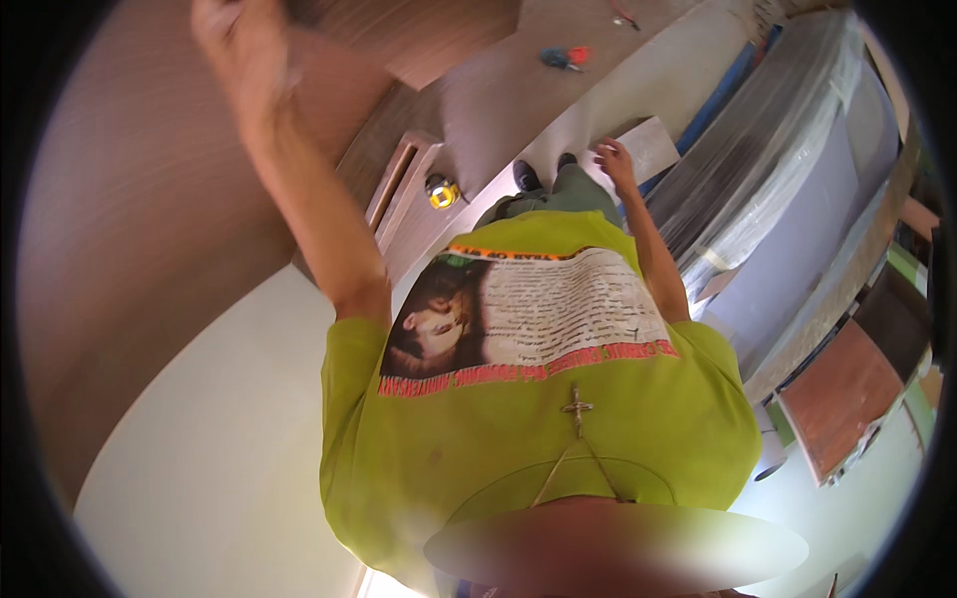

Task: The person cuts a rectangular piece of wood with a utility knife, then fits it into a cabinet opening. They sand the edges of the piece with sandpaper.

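Observation:
My left hand (244, 45) is raised at the upper left, against a large brown wood-grain panel (150, 209). Motion smears its fingers and the picture's edge cuts close by, so its grip does not show. Just right of it, a second brown board (429, 35) juts out with a square corner. Down at my right side hangs my right hand (613, 159), empty, its fingers loosely apart. Nearest to that hand is a pale block-like piece (648, 148). A yellow and black tape measure (442, 192) sits beside a slotted wooden piece (404, 179), between my arms.
Farther ahead, a blue and red hand tool (565, 58) lies on a brown surface. Long panels wrapped in clear plastic (768, 130) fill the right side. Behind them are stacked boards, among them a reddish-brown one (842, 394). A white surface (229, 429) curves at the lower left.

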A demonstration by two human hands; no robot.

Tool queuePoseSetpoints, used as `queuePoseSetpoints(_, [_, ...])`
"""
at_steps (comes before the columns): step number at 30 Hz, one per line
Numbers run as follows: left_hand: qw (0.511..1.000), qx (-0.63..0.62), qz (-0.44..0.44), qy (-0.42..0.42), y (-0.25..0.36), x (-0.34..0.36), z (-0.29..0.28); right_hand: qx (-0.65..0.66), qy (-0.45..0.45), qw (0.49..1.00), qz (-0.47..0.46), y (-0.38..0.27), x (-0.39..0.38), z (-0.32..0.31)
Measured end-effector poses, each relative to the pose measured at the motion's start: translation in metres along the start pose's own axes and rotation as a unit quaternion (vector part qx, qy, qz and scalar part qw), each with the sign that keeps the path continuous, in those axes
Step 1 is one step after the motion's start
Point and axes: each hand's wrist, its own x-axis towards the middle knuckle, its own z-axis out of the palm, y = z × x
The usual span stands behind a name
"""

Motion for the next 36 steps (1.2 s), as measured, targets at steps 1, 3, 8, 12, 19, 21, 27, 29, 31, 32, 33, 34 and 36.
queuePoseSetpoints(1, [1.000, -0.003, -0.007, 0.029, -0.001, -0.001, -0.009, 0.012, -0.019, 1.000, -0.020, 0.000, 0.004, 0.012])
queuePoseSetpoints(3, [0.997, -0.044, 0.015, 0.055, -0.009, -0.002, -0.016, -0.007, -0.068, 0.997, -0.043, -0.004, 0.017, 0.027])
queuePoseSetpoints(8, [0.989, -0.146, 0.021, -0.017, -0.024, -0.014, -0.032, 0.013, -0.097, 0.990, -0.100, -0.013, 0.027, 0.036])
queuePoseSetpoints(12, [0.961, -0.254, 0.029, -0.110, -0.040, -0.040, -0.027, 0.117, -0.001, 0.986, -0.115, 0.001, -0.005, 0.015])
queuePoseSetpoints(19, [0.619, -0.646, -0.032, -0.445, -0.082, -0.066, 0.036, 0.099, 0.262, 0.948, -0.152, 0.046, -0.201, -0.041])
queuePoseSetpoints(21, [0.545, -0.675, -0.048, -0.494, -0.073, -0.076, 0.051, 0.145, 0.306, 0.934, -0.119, 0.059, -0.275, -0.033])
queuePoseSetpoints(27, [0.385, -0.735, -0.075, -0.553, 0.005, -0.172, 0.112, 0.202, 0.313, 0.918, -0.138, 0.101, -0.399, 0.046])
queuePoseSetpoints(29, [0.329, -0.757, -0.110, -0.554, 0.030, -0.211, 0.126, 0.191, 0.340, 0.913, -0.120, 0.119, -0.417, 0.064])
queuePoseSetpoints(31, [0.267, -0.763, -0.137, -0.572, 0.058, -0.243, 0.138, 0.164, 0.365, 0.914, -0.073, 0.141, -0.435, 0.078])
queuePoseSetpoints(32, [0.221, -0.766, -0.129, -0.590, 0.075, -0.261, 0.144, 0.170, 0.374, 0.907, -0.096, 0.155, -0.446, 0.085])
queuePoseSetpoints(33, [0.183, -0.772, -0.132, -0.594, 0.092, -0.274, 0.145, 0.162, 0.388, 0.901, -0.101, 0.165, -0.459, 0.095])
queuePoseSetpoints(34, [0.134, -0.773, -0.130, -0.606, 0.110, -0.294, 0.148, 0.155, 0.388, 0.906, -0.074, 0.180, -0.472, 0.099])
queuePoseSetpoints(36, [0.094, -0.779, -0.145, -0.603, 0.150, -0.342, 0.153, 0.217, 0.417, 0.879, -0.082, 0.211, -0.501, 0.105])
